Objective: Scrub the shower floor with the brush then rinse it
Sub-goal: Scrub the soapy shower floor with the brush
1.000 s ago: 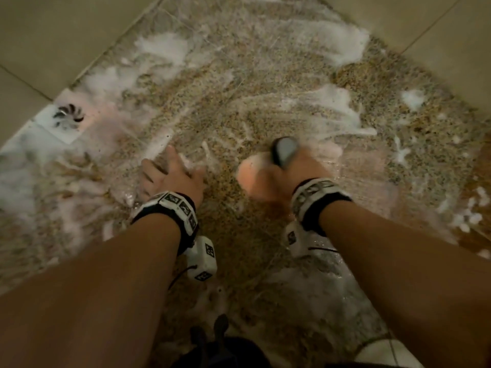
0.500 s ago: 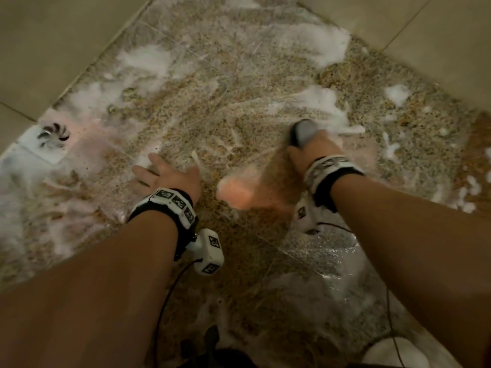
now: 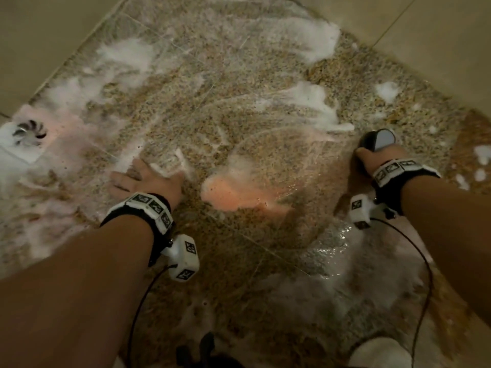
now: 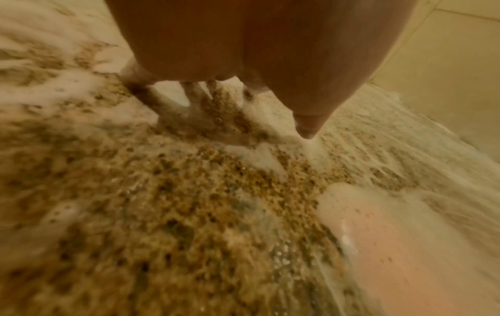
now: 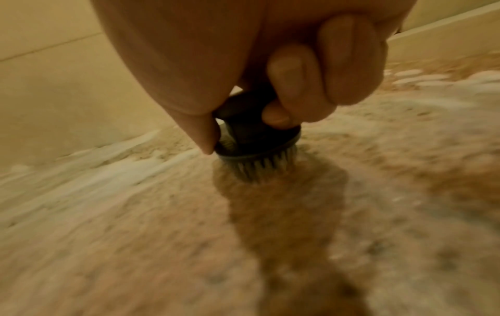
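Observation:
The speckled brown shower floor [image 3: 239, 107] is wet and streaked with white foam [image 3: 310, 99]. My right hand [image 3: 377, 160] grips a small round dark brush [image 3: 378, 139] at the right side of the floor. In the right wrist view the brush [image 5: 257, 147] stands upright under my curled fingers [image 5: 292, 85], bristles pressed onto the floor [image 5: 324, 235]. My left hand [image 3: 144, 179] lies flat on the floor at centre left, fingers spread in the suds. The left wrist view shows its fingers [image 4: 194, 107] straight on the foamy floor [image 4: 189, 213].
A drain [image 3: 29, 131] sits at the far left near the wall. Beige tiled walls [image 3: 39, 35] border the floor at left and upper right. A pinkish puddle [image 3: 233, 192] lies between my hands. A white rounded object [image 3: 380, 354] shows at the bottom right edge.
My right hand has swept the brush from the centre of the floor out to the right. The left hand has stayed planted on the floor.

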A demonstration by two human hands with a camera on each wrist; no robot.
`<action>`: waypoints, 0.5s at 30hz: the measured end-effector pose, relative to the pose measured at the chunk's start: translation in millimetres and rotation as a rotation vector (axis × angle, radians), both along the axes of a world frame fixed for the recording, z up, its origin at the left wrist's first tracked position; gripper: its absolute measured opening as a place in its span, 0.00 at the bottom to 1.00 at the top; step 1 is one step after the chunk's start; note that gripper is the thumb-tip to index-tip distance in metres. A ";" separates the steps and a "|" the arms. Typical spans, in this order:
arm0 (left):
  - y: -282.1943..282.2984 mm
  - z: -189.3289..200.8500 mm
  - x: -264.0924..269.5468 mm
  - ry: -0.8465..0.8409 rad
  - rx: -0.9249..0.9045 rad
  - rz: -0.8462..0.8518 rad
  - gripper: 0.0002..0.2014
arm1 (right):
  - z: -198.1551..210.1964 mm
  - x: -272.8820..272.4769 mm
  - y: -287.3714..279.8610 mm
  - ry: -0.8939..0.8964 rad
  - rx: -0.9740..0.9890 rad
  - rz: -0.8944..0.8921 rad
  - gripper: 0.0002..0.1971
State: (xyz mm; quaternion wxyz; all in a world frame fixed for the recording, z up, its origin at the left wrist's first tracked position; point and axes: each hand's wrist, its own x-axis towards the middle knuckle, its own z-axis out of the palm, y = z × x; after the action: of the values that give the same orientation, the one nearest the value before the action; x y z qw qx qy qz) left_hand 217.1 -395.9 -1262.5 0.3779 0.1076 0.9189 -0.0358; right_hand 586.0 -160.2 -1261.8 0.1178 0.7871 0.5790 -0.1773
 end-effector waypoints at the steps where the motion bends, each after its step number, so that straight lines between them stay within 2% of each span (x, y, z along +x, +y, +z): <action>1: -1.1 1.0 -0.7 -0.001 -0.004 -0.011 0.50 | -1.1 -8.2 3.3 0.001 -0.015 -0.012 0.35; 3: -1.3 0.5 -2.0 -0.012 0.003 -0.012 0.49 | 2.2 -32.6 7.7 -0.030 -0.043 0.047 0.38; 4: -0.8 0.5 -2.1 -0.011 0.009 -0.011 0.49 | 1.8 -45.6 8.8 -0.036 -0.034 0.127 0.36; 7: 2.0 4.1 4.0 -0.001 0.026 0.014 0.47 | 10.0 -99.4 -10.3 0.125 0.009 0.441 0.20; 8: 4.0 4.5 7.5 0.014 0.031 0.014 0.46 | 10.9 -120.5 -26.0 0.180 0.018 0.544 0.18; 10: 8.2 6.0 13.2 0.045 0.022 0.015 0.47 | 8.2 -158.0 -63.7 0.253 -0.091 0.673 0.24; 13: 19.1 2.7 16.9 0.045 0.008 0.054 0.51 | -0.9 -155.6 -82.9 0.249 -0.251 0.667 0.30; 15: 21.8 -1.0 15.3 0.054 0.002 0.080 0.53 | 6.6 -118.3 -69.6 0.269 -0.206 0.628 0.32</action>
State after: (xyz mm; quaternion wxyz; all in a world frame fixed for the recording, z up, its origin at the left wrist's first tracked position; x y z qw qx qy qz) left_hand 232.4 -374.1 -1263.5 0.3539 0.0700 0.9324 -0.0227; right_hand 467.7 -229.8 -1255.2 0.1680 0.5244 0.7821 -0.2917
